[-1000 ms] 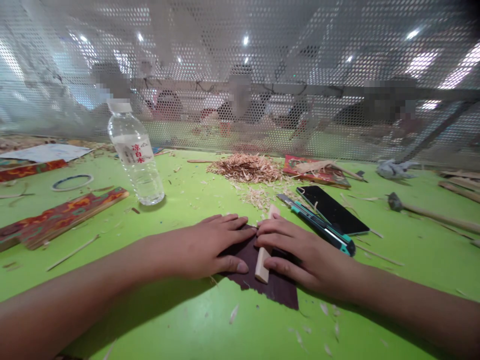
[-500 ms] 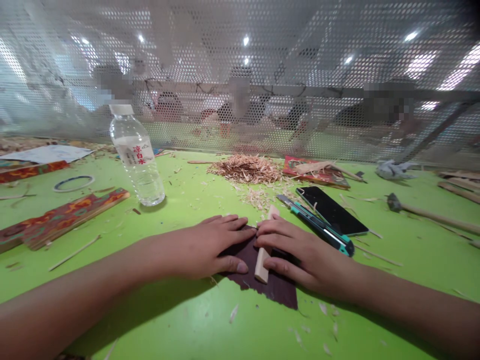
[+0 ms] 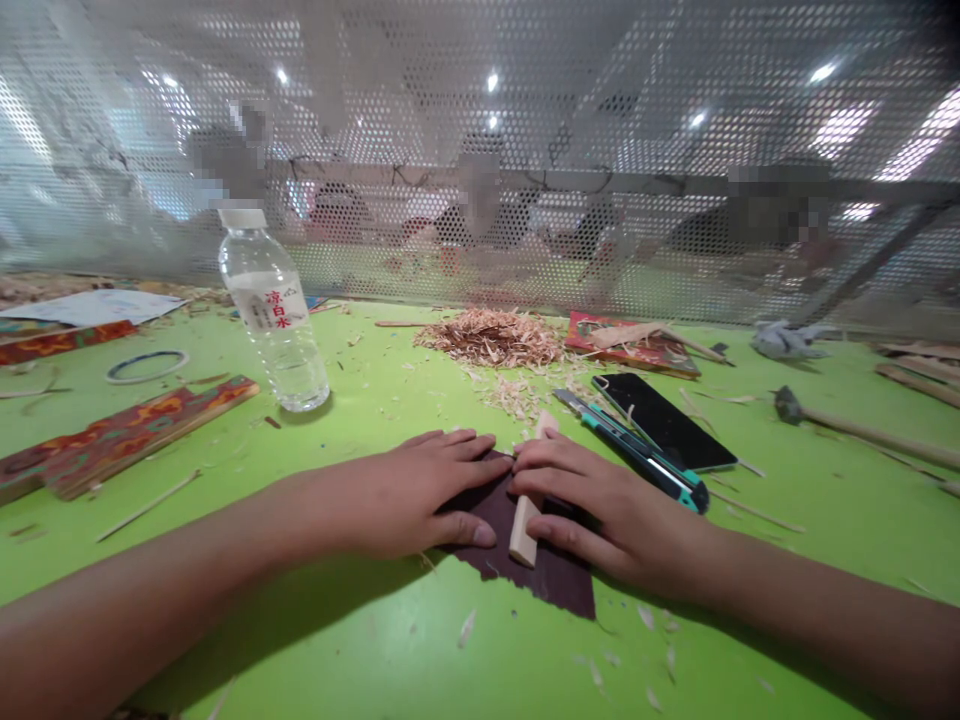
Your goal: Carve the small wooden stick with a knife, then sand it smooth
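A dark brown sheet that looks like sandpaper point(image 3: 559, 582), with a ragged near edge, lies on the green table. My left hand point(image 3: 420, 495) rests flat on the sheet's left part, fingers spread. On the sheet, a small pale wood strip point(image 3: 523, 545) slants away from me. My right hand point(image 3: 592, 495) has its fingers and thumb closed over the strip, hiding the middle of it. Just beyond my right hand lies a green-and-black utility knife point(image 3: 637, 450) with its blade showing, partly against a black phone point(image 3: 671, 420).
A water bottle point(image 3: 274, 320) stands at the left, near painted wood pieces point(image 3: 142, 430) and a tape ring point(image 3: 148, 367). Wood shavings point(image 3: 495, 338) are heaped at the back. A long-handled tool point(image 3: 862, 420) lies right. A perforated metal screen point(image 3: 420, 120) closes the back; people sit beyond.
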`<action>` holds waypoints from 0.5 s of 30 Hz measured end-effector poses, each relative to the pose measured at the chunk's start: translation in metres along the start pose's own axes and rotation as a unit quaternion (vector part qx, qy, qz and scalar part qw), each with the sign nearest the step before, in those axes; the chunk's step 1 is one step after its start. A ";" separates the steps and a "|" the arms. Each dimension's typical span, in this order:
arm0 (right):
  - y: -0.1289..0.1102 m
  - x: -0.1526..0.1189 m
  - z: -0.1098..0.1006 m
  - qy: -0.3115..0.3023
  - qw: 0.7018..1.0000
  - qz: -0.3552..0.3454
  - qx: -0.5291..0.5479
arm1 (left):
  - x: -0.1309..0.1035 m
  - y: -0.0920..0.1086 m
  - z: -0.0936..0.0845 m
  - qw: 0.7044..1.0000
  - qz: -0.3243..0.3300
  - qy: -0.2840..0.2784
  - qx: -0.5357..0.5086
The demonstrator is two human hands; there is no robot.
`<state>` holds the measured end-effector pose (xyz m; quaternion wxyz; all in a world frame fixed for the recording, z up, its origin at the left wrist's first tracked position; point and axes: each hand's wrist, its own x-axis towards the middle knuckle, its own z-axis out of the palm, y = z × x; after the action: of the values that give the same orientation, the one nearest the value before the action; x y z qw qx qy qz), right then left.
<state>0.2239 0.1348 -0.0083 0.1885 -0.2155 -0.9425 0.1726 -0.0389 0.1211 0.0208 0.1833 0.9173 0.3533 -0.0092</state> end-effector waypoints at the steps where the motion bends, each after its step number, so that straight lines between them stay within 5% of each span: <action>1: 0.000 0.000 0.000 -0.001 1.000 0.000 0.000 | 0.000 0.000 0.000 1.000 0.000 0.000 0.001; 15: 0.000 -0.001 -0.001 -0.005 1.000 0.006 -0.005 | 0.001 0.002 0.000 1.000 -0.012 -0.018 0.011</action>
<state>0.2245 0.1345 -0.0078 0.1819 -0.2210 -0.9429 0.1704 -0.0371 0.1205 0.0216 0.1792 0.9148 0.3606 -0.0313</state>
